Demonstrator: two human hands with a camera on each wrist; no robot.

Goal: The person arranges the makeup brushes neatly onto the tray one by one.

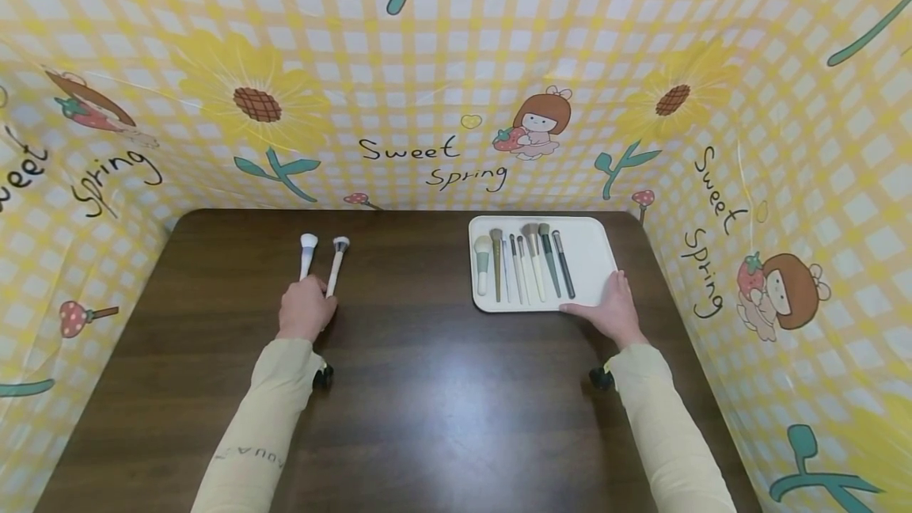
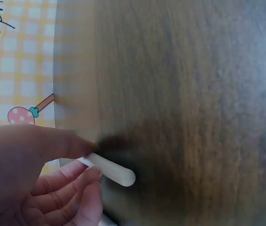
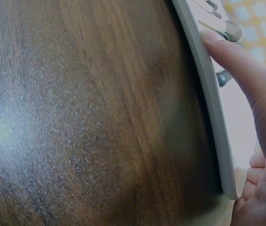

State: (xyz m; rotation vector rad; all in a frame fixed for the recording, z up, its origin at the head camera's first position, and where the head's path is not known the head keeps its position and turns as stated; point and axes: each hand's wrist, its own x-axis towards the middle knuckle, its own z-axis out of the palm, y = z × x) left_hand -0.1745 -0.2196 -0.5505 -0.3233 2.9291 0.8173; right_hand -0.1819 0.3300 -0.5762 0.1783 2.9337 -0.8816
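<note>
My left hand (image 1: 306, 309) is low over the left part of the table. It pinches the pale handle (image 2: 116, 173) of a makeup brush between thumb and fingers, its rounded end sticking out. Two white makeup brushes stretch forward from this hand: a left one (image 1: 308, 245) with a lilac band, and a right one (image 1: 338, 260) with grey-and-white bristles. The hand hides part of their handles. On the right, my right hand (image 1: 614, 311) grips the near right corner of a white tray (image 1: 590, 260), thumb along the front rim and fingers at the right side.
Several makeup brushes lie side by side in the tray, among them a pale green one (image 1: 482, 267) and a dark-handled one (image 1: 564, 264). The brown wooden table (image 1: 442, 386) meets a yellow checked cloth (image 1: 399, 101) at the back and both sides.
</note>
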